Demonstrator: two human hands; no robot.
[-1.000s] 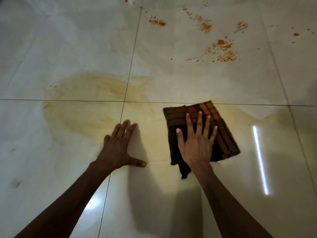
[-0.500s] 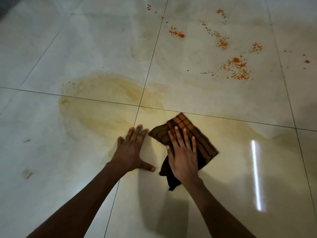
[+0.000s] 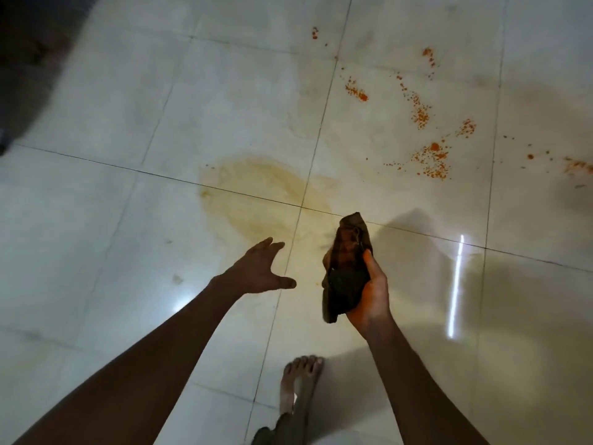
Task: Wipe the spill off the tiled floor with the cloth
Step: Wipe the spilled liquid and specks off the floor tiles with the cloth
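A dark brown checked cloth (image 3: 348, 264) is bunched up and held off the floor in my right hand (image 3: 372, 290), palm turned up. My left hand (image 3: 260, 268) hovers beside it with fingers spread and nothing in it. A yellowish wet stain (image 3: 253, 194) spreads over the pale tiled floor (image 3: 128, 220) just beyond both hands, across a tile joint. Orange-red specks and splatters (image 3: 430, 159) lie farther off to the right, with more splatter (image 3: 356, 91) beyond.
My bare foot (image 3: 301, 380) stands on the tiles below the hands. A bright light streak (image 3: 455, 284) reflects off the glossy floor at the right. A dark shadowed area (image 3: 25, 59) fills the upper left corner.
My right hand has lifted the cloth off the floor and bunched it up. My left hand has come off the tile. The camera has risen, and my foot now shows.
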